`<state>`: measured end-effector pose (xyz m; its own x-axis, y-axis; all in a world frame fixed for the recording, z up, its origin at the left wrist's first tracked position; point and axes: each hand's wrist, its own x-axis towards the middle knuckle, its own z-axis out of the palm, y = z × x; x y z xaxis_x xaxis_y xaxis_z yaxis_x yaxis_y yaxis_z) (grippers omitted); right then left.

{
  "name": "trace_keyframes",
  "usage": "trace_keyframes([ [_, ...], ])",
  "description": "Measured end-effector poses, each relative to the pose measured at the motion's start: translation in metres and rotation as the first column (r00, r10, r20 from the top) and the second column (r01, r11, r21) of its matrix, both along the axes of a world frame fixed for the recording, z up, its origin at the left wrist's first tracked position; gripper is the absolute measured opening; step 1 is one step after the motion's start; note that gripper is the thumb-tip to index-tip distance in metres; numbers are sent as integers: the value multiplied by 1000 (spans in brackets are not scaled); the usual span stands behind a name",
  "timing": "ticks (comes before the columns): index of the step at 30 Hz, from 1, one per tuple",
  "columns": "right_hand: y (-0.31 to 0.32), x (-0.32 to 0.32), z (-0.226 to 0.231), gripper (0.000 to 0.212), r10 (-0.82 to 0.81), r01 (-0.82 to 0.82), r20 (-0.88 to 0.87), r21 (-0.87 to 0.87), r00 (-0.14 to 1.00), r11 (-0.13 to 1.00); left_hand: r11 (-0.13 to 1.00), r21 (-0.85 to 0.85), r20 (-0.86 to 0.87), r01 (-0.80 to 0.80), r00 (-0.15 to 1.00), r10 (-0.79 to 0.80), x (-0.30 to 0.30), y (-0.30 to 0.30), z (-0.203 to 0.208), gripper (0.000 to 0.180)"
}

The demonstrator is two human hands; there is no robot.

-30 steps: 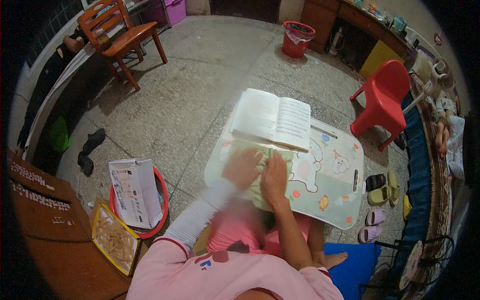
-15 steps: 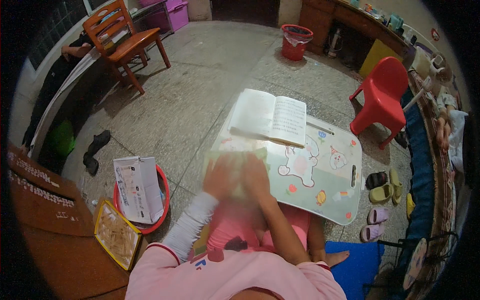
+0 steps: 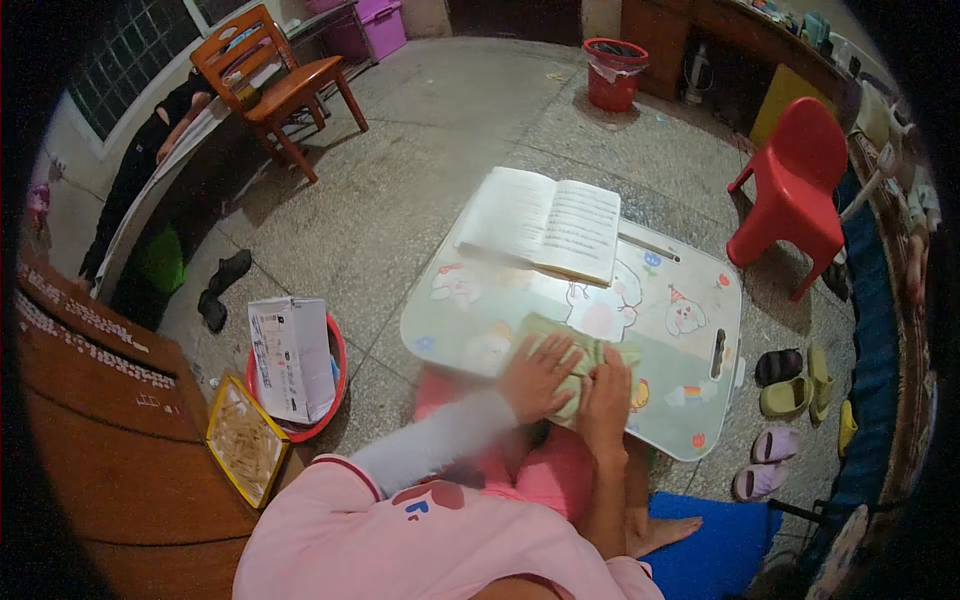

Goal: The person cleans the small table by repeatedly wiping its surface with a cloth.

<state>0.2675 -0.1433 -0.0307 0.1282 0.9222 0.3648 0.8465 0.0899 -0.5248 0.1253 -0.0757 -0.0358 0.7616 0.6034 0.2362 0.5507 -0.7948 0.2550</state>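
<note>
1. Rightward go the left hand and the right hand, taking the green cloth with them, from the left part of the table's near side half a second ago to right of its middle now!
2. And where is that cloth? Lying rumpled on the low table, near the side closest to the person, below the white bear print and just beside the yellow chick print.
3. Left hand: palm down, fingers stretched out and a little apart, flat on the cloth, gripping nothing that shows.
4. Right hand: fingers close together and lightly bent over the cloth's right part; whether they pinch it, I cannot tell.
5. Up at the table's far side, the book lies open, pages up, apart from both hands.
6. Out on the floor to the right stands a red chair, with pairs of slippers nearer the person.
7. Over on the left, a white box sits tilted in a red basin.
</note>
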Motion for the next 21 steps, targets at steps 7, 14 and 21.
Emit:
trace_keyframes([
  [7, -29, 48, -5, 11, -349, 349, -3, -40, 937, 936, 974, 105, 115, 201, 970, -213, 79, -4, -10, 60],
  [14, -18, 64, -16, 28, -446, 442, -70, -67, 892, 895, 969, 97, 56, 226, 971, -232, 105, 12, -5, 54],
  [21, 4, 53, -8, 39, -421, 431, 101, -104, 901, 896, 987, 66, 55, 149, 987, -153, 93, 24, -8, 51],
])
